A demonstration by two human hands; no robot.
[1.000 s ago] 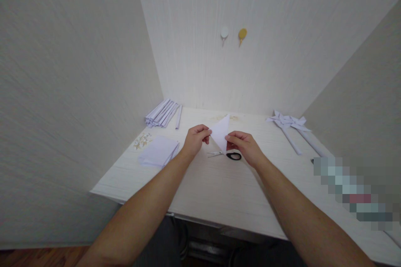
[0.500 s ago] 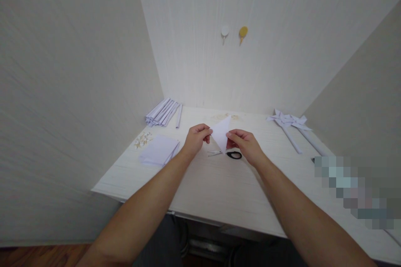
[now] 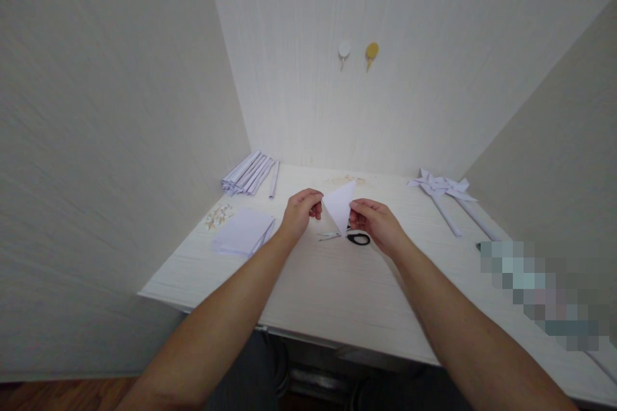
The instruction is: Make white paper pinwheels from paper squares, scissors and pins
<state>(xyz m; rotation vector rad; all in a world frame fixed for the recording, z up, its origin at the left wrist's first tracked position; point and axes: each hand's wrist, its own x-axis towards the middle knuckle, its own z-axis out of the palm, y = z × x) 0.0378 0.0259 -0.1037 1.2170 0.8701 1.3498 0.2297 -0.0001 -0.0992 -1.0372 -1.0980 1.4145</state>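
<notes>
Hanging between both grips, paper triangle [image 3: 339, 205] above scissors [image 3: 351, 237].

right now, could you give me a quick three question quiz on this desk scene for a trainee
1. True or false: the scissors lie on the table, in neither hand.
2. What do the left hand and right hand pinch between them? A the white paper triangle; B a glue stick; C a ruler.
3. Fill in: the paper pinwheels lie on the person's ____ side.
Key: 1 true; 2 A; 3 right.
</notes>
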